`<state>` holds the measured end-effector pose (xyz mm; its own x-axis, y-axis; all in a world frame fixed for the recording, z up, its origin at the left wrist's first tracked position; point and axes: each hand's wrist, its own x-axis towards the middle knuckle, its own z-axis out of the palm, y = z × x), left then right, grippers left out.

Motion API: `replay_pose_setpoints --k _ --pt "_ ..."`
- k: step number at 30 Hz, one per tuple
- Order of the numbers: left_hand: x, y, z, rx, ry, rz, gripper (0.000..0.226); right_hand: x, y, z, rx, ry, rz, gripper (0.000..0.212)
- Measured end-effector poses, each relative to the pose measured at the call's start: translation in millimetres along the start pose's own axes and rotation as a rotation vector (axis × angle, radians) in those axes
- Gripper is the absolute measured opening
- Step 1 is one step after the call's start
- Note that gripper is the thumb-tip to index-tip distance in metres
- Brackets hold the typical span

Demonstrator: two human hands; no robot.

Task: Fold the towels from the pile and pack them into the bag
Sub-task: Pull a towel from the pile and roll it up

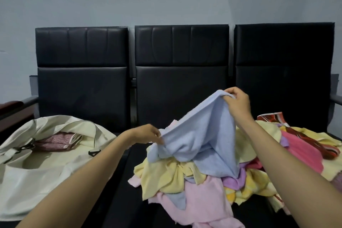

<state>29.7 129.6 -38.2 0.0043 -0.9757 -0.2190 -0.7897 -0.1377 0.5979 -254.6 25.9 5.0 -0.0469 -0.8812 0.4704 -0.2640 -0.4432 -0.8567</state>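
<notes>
Noted pile (194,181) directly beneath the fingers, bag (37,163) lying open well to their left. Found blue towel (201,135) held above the pile, long axis slanting from left hand (146,133) up to right hand (238,105), fingers of both pinched on its edge. Judged left hand nearer the bag.

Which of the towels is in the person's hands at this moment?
The light blue towel: the right hand pinches its top, the left hand its lower edge; the others lie untouched in the pile.

We note the bag (37,172) left with a folded towel (57,139) in it, the pile (185,179) right, backrests (181,57) behind both.
</notes>
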Motion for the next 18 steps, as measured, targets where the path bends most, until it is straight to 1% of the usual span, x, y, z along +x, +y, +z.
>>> replay_pose_setpoints --k 1,2,3,4,5,6,7,8,9,10,12,13,15,16,18 --pt "0.3 -6.7 3.1 -0.009 0.023 -0.016 0.019 0.1 0.2 -3.9 -0.021 -0.001 0.012 0.008" --pt "1.2 -11.4 4.9 -0.097 0.094 -0.015 0.017 -0.1 1.4 -6.6 -0.043 -0.038 0.027 0.008" --pt "1.4 -12.7 5.5 -0.261 0.201 0.005 0.016 -1.6 1.5 -8.1 -0.069 -0.115 0.039 0.008" --pt "0.6 -10.0 5.1 -0.423 0.324 0.04 0.015 -5.5 0.2 -7.9 -0.086 -0.227 0.044 0.007" --pt "-1.4 -2.1 3.6 -0.523 0.427 0.102 0.014 -11.7 -4.0 -6.2 -0.09 -0.353 0.042 0.015" --pt "-3.9 10.1 1.8 -0.53 0.502 0.175 0.014 -17.7 -8.9 -3.0 -0.064 -0.467 0.046 0.029" --pt "-7.0 25.6 1.0 -0.481 0.547 0.248 0.013 -24.0 -14.6 1.5 -0.009 -0.554 0.066 0.042" --pt "-10.2 42.6 0.9 -0.411 0.572 0.315 0.013 -29.9 -20.8 6.0 0.037 -0.616 0.076 0.051" --pt "-14.1 60.5 0.9 -0.343 0.575 0.374 0.012 -36.7 -27.9 11.2 0.056 -0.669 0.062 0.054" --pt "-17.9 76.0 1.3 -0.299 0.55 0.423 0.012 -42.7 -33.2 16.6 0.039 -0.729 0.033 0.05" --pt "-23.1 96.2 1.7 -0.25 0.489 0.497 0.012 -51.9 -40.2 24.3 -0.008 -0.811 -0.006 0.032" --pt "-23.8 99.4 1.2 -0.231 0.487 0.517 0.013 -53.2 -40.7 26.5 -0.024 -0.795 -0.025 0.023" --pt "-22.5 91.4 -3.7 -0.198 0.506 0.503 0.015 -46.2 -36.9 25.5 -0.044 -0.653 -0.07 0.017" --pt "-21.4 82.5 -5.9 -0.173 0.497 0.459 0.016 -40.0 -34.9 21.9 -0.045 -0.552 -0.079 0.014" --pt "-17.8 60.3 -6.7 -0.13 0.427 0.323 0.019 -27.3 -32.9 12.8 -0.01 -0.375 -0.054 0.012"
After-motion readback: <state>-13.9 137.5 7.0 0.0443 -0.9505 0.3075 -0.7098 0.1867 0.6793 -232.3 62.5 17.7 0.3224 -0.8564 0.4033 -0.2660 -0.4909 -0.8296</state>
